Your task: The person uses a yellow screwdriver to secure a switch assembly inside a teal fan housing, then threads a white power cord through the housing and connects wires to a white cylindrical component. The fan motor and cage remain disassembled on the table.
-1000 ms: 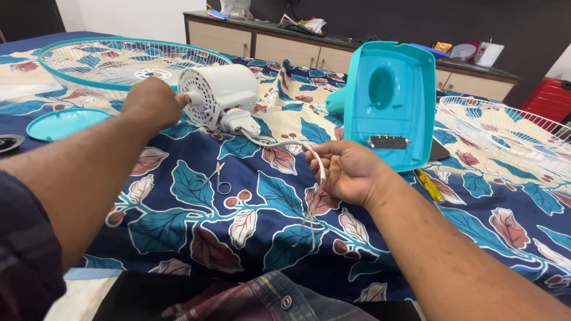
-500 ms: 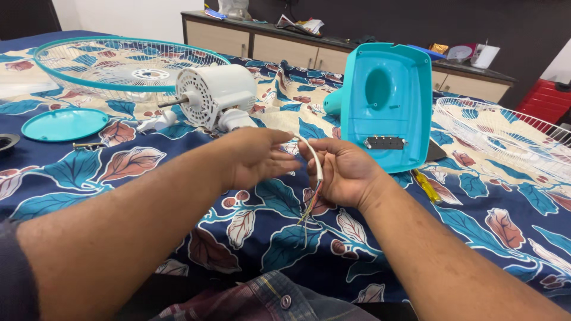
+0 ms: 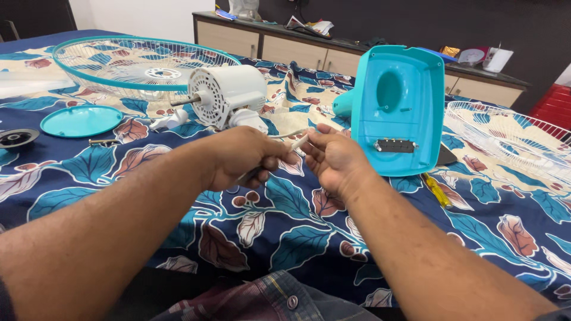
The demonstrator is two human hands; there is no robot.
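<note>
— What's on the bed?
— Two grilles [image 3: 137, 65] [image 3: 511, 139], one base [image 3: 397, 110], one motor [image 3: 229, 102], one disc [image 3: 81, 120].
— And the hands?
— Left hand [image 3: 241, 157] and right hand [image 3: 333, 157] both pinch one white cord [image 3: 296, 142], fingers closed, just before the motor.
— Changed?
— The hands sit higher and closer together than half a second ago.

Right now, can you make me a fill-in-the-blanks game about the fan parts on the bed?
1. Both hands, the left hand and the right hand, hold a white ____.
2. The fan motor is coloured ____.
3. The upright fan housing is coloured ____.
4. The yellow screwdriver lies on the ____-patterned cloth.

Missing words: cord; white; turquoise; leaf
</note>
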